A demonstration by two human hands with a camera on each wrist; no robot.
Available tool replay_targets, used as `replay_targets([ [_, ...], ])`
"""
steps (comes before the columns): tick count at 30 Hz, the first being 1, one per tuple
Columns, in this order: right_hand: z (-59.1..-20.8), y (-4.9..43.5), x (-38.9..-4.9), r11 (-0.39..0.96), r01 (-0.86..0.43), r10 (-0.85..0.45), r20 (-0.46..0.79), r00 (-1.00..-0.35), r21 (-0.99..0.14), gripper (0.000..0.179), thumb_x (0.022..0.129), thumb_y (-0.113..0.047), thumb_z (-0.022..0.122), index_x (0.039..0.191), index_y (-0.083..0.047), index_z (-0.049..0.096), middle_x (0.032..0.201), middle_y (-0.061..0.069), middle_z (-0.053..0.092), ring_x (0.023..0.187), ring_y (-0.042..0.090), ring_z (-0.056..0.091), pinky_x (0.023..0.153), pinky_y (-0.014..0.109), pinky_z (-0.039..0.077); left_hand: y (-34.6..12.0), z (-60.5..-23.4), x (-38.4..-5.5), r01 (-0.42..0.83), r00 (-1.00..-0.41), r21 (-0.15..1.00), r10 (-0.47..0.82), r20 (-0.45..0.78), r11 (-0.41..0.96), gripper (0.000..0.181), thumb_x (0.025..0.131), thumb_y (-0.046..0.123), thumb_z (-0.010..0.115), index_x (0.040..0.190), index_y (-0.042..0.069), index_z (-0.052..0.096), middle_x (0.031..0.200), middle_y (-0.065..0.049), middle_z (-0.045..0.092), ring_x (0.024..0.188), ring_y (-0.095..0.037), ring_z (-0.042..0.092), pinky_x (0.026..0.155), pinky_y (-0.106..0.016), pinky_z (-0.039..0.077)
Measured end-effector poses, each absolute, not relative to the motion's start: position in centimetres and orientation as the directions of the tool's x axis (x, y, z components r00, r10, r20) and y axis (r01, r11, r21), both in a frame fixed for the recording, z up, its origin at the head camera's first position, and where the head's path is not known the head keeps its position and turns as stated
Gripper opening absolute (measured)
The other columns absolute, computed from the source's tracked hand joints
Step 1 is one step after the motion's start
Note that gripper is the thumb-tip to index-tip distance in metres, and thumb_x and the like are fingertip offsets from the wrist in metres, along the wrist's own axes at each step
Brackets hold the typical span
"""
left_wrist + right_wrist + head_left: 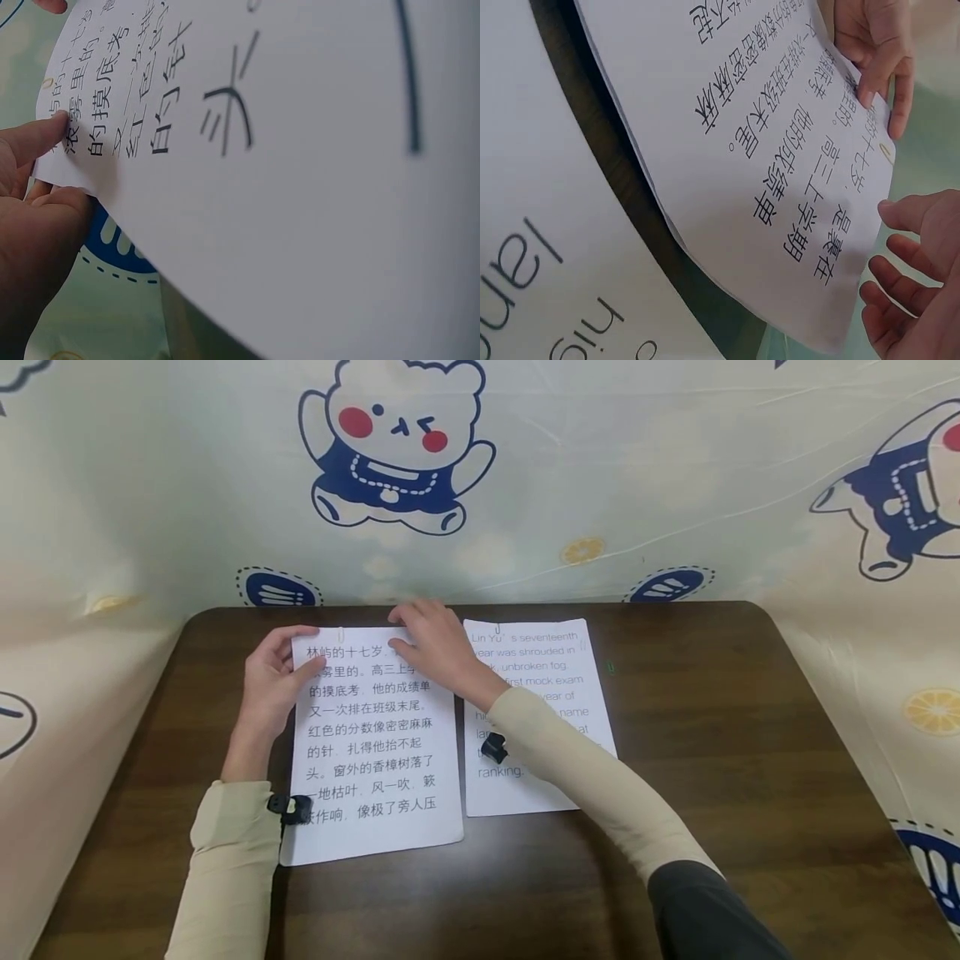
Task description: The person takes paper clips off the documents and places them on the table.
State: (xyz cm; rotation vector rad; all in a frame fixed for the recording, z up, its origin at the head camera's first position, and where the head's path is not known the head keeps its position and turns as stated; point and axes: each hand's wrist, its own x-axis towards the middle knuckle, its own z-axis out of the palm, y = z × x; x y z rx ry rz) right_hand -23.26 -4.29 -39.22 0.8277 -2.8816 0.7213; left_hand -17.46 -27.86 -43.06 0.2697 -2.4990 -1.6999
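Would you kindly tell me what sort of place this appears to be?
Probably an indoor desk workspace, judging by the dark wood-grain table, the cartoon-bear backdrop behind it, and the Chinese printout and English printout.

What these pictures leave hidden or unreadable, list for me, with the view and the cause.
Head view: middle words of the English page, covered by the right sleeve.
Left wrist view: some fingers of the left hand, hidden behind the Chinese page.
Left wrist view: the thick dark stroke, blurred and cut off by the top edge.
Head view: the green item, too small to identify surely.
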Motion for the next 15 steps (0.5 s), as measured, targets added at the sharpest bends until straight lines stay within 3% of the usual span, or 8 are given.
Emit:
replay_targets([
  [15, -39.2, -6.8, -23.5, 0.711, -0.523, -0.51, 0.167, -0.844, -0.47, 0.041, 0.098, -0.035, 0.065, 0.136, -0.02, 0.058, 0.14, -0.003, 0.059, 0.134, 0.014, 0.049, 0.117, 0.032, 0.037, -27.5, -42.7, -17.3, -0.083, -0.981, 0.936, -0.193, -0.017, 0.341, 0.047, 0.095, 0.023, 0.068, 0.14, 0.027, 0.053, 0.144, -0.003, 0.06, 0.099, -0.003, 0.069, 0.081, -0.015, 0.058],
])
